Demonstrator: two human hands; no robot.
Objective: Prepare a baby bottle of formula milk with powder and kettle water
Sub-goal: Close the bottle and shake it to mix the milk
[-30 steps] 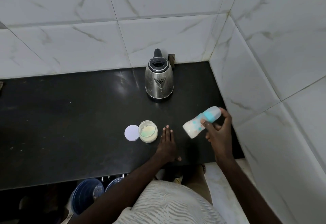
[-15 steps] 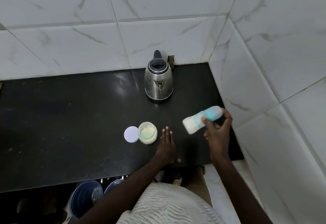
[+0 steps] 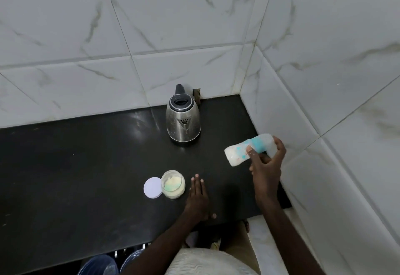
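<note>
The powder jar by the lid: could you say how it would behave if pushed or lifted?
The jar looks short and wide, so it would probably slide on the glossy counter rather than tip. It is open, its lid lying beside it, so tilting could spill powder. It seems small, so likely light.

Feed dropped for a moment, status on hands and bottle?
Right hand grips bottle, tilted, above counter. Left hand flat on counter. Jar open, lid beside it. Kettle behind, apart.
</note>
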